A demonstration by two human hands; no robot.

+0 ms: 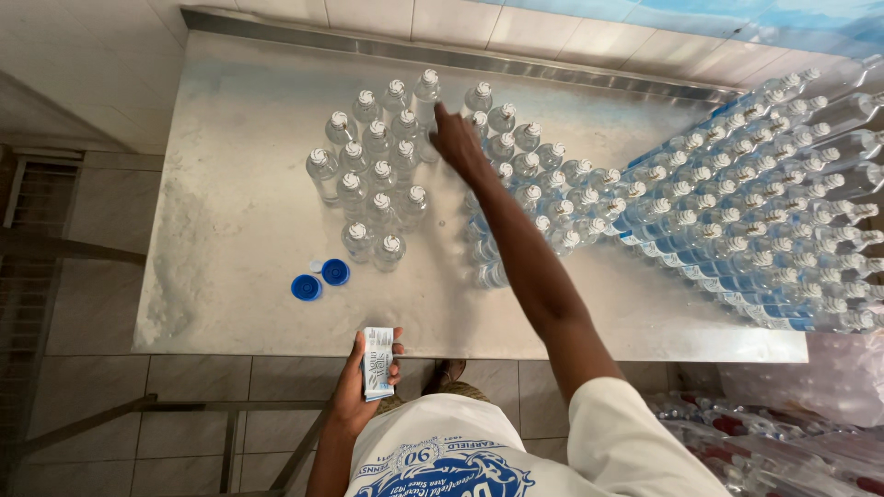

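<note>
Many clear plastic bottles (378,175) with white caps stand upright on a steel table (230,230). My right hand (458,143) reaches far out over the middle of them, fingers extended between the left cluster and a second cluster (529,175); whether it touches a bottle is unclear. My left hand (361,382) is at the table's near edge, gripping a small stack of white and blue paper labels (378,362).
Two blue caps (320,280) lie on the table near the left cluster. A large block of shrink-wrapped bottles (764,212) fills the table's right side. More wrapped bottles (764,442) lie on the floor at right. White tiled wall behind.
</note>
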